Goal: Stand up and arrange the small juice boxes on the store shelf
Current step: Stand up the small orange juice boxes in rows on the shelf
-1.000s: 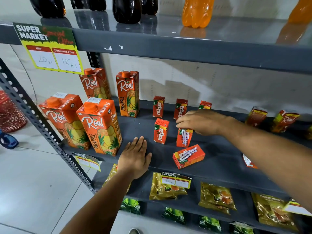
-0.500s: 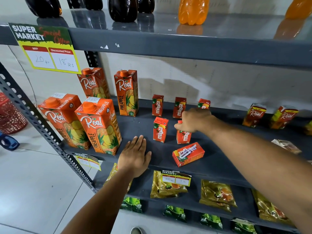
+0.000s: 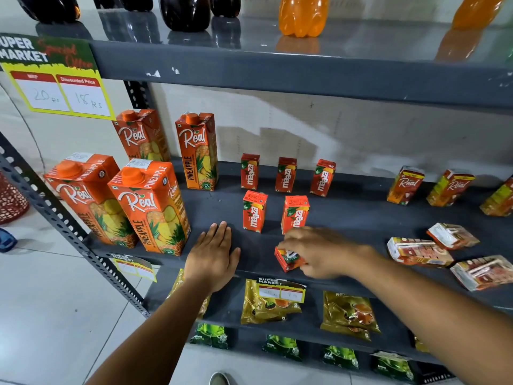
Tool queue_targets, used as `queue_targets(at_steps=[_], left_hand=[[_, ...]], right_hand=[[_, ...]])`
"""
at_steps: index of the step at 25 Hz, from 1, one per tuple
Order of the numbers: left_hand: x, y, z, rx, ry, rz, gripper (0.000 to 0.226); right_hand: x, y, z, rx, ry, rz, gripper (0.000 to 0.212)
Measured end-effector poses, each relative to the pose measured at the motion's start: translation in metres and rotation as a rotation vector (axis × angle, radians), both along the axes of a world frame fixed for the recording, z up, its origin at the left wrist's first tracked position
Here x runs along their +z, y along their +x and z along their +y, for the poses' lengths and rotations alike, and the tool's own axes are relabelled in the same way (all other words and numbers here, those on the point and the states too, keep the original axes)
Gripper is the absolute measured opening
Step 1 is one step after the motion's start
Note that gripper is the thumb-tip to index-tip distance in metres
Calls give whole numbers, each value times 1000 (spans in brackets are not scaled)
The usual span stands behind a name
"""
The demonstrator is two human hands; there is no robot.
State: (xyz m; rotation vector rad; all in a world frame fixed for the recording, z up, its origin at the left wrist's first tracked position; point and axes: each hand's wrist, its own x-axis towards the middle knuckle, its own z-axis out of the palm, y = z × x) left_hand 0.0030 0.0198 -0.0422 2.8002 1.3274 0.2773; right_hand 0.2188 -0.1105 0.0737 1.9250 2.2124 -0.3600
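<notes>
On the grey middle shelf (image 3: 347, 218), three small red Maaza juice boxes (image 3: 286, 175) stand in a back row. Two more (image 3: 254, 211) stand upright in front of them. My right hand (image 3: 322, 251) is closed around another small Maaza box (image 3: 287, 259) near the shelf's front edge; the box is partly hidden by my fingers. My left hand (image 3: 215, 254) rests flat on the shelf, fingers spread, holding nothing. To the right, three small Real juice boxes lie flat (image 3: 419, 251), and others stand at the back right (image 3: 405, 184).
Large Real pineapple cartons (image 3: 150, 207) stand at the shelf's left. A price sign (image 3: 55, 76) hangs from the upper shelf, which holds dark and orange bottles (image 3: 302, 15). Tea packets (image 3: 269, 304) lie on lower shelves. The slotted steel upright (image 3: 55, 218) runs diagonally at left.
My right hand let go of the second front-row box, now upright, and came back toward the front edge, closing on the box that lay flat there. My left hand stayed put.
</notes>
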Motion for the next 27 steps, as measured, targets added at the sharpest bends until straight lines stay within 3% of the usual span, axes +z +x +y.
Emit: queue_targets(at_steps=[3, 8, 13, 17, 24, 27], left_hand=[[0, 1, 1, -1, 5, 7, 75], [-1, 1, 3, -1, -7, 5, 75], [-3, 2, 3, 14, -11, 9, 78], [-1, 1, 4, 6, -19, 27, 81], [0, -3, 3, 8, -43, 24, 82], [-2, -3, 3, 10, -45, 9, 81]], right_hand=[[-19, -2, 4, -44, 9, -45, 71], [-23, 8, -2, -140, 208, 1, 70], [-39, 22, -13, -758, 860, 568, 61], [-46, 25, 10, -1063, 1048, 776, 62], [-76, 25, 6, -1106, 925, 892, 86], [-53, 44, -9, -931, 1051, 1035, 65]])
